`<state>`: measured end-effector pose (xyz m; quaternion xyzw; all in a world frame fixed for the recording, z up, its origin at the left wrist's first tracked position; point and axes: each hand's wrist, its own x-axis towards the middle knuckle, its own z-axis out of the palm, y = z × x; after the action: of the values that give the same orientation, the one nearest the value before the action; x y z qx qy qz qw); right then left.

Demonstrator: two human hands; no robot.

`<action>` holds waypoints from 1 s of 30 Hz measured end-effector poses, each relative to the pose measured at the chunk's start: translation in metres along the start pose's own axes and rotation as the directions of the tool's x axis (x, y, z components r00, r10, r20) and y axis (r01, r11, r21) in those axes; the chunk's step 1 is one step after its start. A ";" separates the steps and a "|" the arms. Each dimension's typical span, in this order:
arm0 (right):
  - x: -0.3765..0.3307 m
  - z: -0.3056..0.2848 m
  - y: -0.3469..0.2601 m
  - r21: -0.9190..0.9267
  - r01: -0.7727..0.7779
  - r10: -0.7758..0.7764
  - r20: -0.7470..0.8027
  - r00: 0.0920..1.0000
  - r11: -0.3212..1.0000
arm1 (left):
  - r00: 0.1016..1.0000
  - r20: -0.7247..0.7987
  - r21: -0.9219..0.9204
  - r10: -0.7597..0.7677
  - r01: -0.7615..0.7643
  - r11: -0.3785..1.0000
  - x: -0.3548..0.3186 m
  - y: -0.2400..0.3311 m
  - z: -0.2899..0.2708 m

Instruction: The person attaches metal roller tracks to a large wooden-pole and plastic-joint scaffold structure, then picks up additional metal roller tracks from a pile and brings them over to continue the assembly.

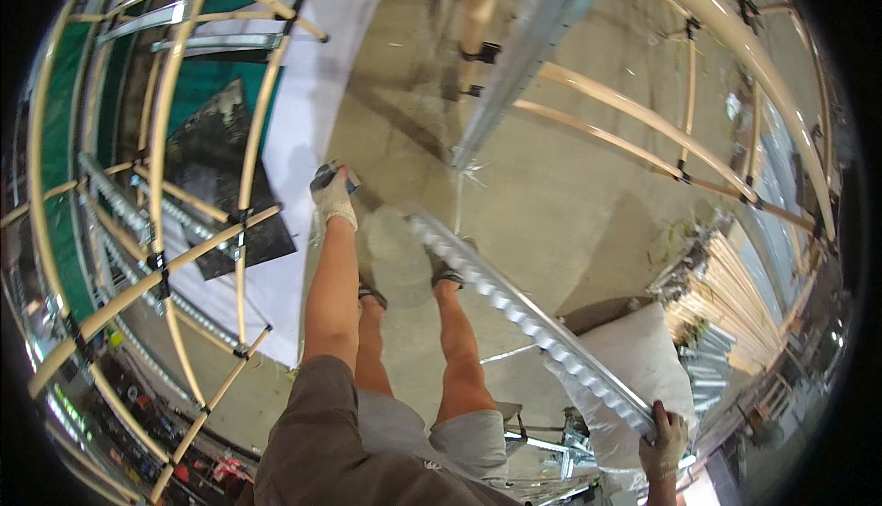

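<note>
My left hand (333, 197), in a pale glove, reaches out ahead of me. It is closed on a small dark tool (323, 176) whose exact kind I cannot make out. At the lower right my right hand (663, 446) grips the near end of a long silver metal channel (533, 318) with a scalloped edge. The channel slants up and away to the left, and its far end is in front of my feet. Beyond it a separate galvanised metal post (519, 74) stands among the tan pipes.
Frames of tan pipes with black joints (243, 221) rise at left and upper right. White sheeting (308, 120) and a black panel (241, 184) lie at left. A white sack (634, 368), bundled tan pipes (730, 295) and metal strips (706, 368) are at right.
</note>
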<state>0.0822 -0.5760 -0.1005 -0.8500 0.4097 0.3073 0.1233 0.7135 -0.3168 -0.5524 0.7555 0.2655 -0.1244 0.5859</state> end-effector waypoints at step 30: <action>-0.010 0.155 0.192 -0.025 -0.514 0.498 0.290 0.817 0.858 | 0.627 0.571 0.636 -0.529 0.069 0.768 -0.197 0.017 -0.146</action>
<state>-0.1358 -0.6202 -0.2070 -0.6535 0.6064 0.4372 0.1182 0.5420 -0.2311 -0.3988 0.7203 0.0917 -0.5843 0.3626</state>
